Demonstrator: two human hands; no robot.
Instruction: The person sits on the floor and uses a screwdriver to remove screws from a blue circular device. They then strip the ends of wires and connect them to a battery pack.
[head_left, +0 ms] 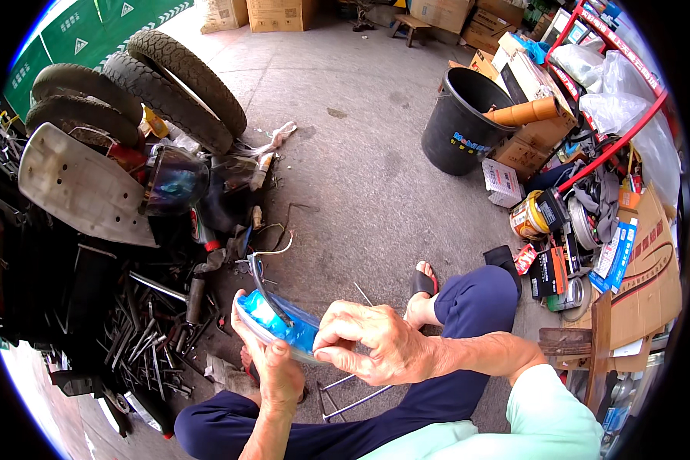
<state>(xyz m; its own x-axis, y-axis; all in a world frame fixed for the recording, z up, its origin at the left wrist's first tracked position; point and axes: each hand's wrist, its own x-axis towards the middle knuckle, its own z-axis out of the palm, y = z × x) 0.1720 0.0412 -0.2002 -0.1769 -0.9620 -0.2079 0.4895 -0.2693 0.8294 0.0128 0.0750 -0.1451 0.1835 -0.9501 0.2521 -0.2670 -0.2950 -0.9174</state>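
Note:
My left hand (272, 360) grips a curved, clear-rimmed part with shiny blue inside (287, 326) from below and the left, in the lower middle of the head view. A dark cable (258, 277) rises from its upper side, with thin light wires near its end. My right hand (375, 341) has its fingers curled and pinched at the part's right edge, partly hiding that end. Below my hands a thin metal frame (337, 399) lies between my legs.
Tyres (184, 88), a pale holed panel (84, 184) and scattered tools (141, 345) crowd the left. At right stand a black bucket (456, 123), a red rail (621, 134), tubs, bags and cardboard (636, 299). A small wooden stool (414, 27) stands at the back.

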